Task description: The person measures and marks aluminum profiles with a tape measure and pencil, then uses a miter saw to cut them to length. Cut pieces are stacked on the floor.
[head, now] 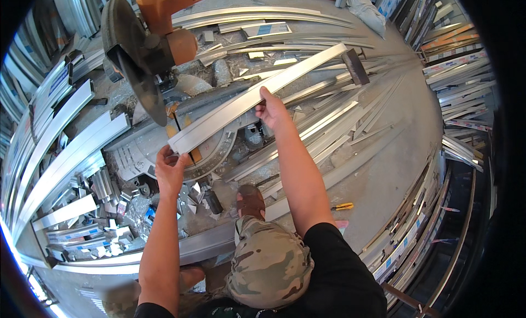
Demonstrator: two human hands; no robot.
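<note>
A long silvery metal profile (pixel 254 98) slants across the view, held in both hands above the round base of a miter saw (pixel 218 157). At its near lower end, my left hand (pixel 169 168) grips it between thumb and fingers. Farther up, my right hand (pixel 271 110) holds its lower edge, the thumb on top and the fingers partly hidden beneath. The saw's round blade (pixel 141 88) is raised to the left of the profile, under an orange motor housing (pixel 181 47). The far end of the profile is near a dark flat metal piece (pixel 356 67).
Long metal profiles (pixel 65 162) lie stacked at left, with offcuts (pixel 102 186) beside them. More profiles (pixel 328 137) cover the floor at right, near a yellow utility knife (pixel 343 206). A dark bottle (pixel 212 201) is by my sandalled foot (pixel 250 201). Racks of profiles (pixel 460 88) line the right side.
</note>
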